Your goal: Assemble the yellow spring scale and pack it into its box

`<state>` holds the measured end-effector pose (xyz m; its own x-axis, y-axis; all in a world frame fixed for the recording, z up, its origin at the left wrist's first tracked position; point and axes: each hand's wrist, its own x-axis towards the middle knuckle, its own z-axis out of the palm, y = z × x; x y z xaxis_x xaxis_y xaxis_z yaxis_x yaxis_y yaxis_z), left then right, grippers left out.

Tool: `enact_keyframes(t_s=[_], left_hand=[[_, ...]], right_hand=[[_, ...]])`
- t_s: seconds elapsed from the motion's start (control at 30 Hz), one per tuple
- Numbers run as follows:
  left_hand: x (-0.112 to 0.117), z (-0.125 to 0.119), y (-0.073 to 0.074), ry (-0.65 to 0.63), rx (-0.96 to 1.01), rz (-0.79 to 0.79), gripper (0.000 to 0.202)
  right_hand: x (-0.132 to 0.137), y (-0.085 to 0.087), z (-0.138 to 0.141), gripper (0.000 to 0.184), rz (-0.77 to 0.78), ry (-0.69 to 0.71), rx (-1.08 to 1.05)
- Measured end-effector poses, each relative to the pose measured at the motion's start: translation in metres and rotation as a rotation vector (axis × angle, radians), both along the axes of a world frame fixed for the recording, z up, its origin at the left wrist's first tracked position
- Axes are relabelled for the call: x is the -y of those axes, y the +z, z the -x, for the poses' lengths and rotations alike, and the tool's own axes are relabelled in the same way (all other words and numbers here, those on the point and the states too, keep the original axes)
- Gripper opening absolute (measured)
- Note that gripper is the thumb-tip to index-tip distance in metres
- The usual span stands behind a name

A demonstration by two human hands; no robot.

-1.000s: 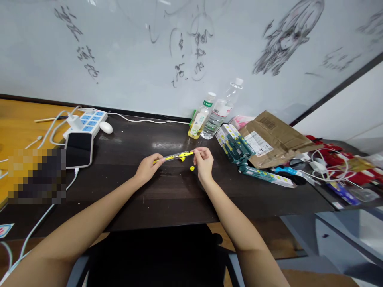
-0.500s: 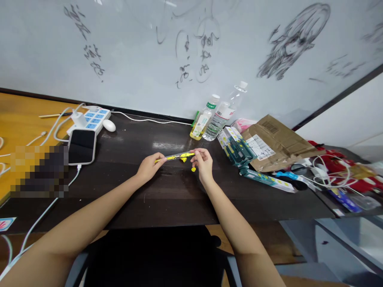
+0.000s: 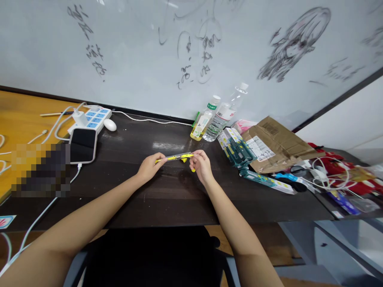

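A slim pen (image 3: pixel 176 157) with yellow ends and a clear middle is held level between my two hands, over the dark desk (image 3: pixel 173 199). My left hand (image 3: pixel 151 166) grips its left end between thumb and fingers. The fingertips of my right hand (image 3: pixel 202 165) pinch its yellow right tip. Just beneath the pen is a small yellow piece (image 3: pixel 184 160). Another yellow bit (image 3: pixel 193 170) shows by the lower fingers of my right hand, partly hidden; whether they touch it I cannot tell.
Two bottles stand at the back: one with yellow liquid (image 3: pixel 199 129), one clear (image 3: pixel 214 129). Green boxes (image 3: pixel 236 147) and a brown cardboard parcel (image 3: pixel 275 139) lie right. On the left are a phone (image 3: pixel 83 145), a power strip (image 3: pixel 97 119) and a white mouse (image 3: pixel 110 125).
My right hand has shifted slightly left along the pen, and its lower fingers now partly cover the small yellow bit. My left hand keeps its grip.
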<state>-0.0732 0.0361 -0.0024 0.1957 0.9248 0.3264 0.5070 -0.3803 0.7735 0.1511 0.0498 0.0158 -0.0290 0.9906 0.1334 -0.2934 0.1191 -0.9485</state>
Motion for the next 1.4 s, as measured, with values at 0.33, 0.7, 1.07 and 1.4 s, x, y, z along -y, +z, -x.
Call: enact_keyframes(t_s=[0.33,0.7,1.07,1.4], left_hand=[[0.001,0.001,0.0,-0.024,0.03,-0.004,0.028],[-0.006,0.003,-0.003,0.074,0.175,0.027,0.031],[-0.005,0.002,-0.003,0.079,0.186,0.0,0.026],[-0.006,0.001,-0.007,0.061,0.178,-0.04,0.025]], right_hand=[[0.002,0.002,0.001,0.03,-0.001,0.047,0.015],[-0.01,-0.009,-0.017,0.021,-0.297,-0.236,0.636],[-0.007,-0.02,-0.014,0.018,-0.467,-0.217,1.275],[-0.015,-0.026,-0.013,0.011,-0.462,-0.223,1.503]])
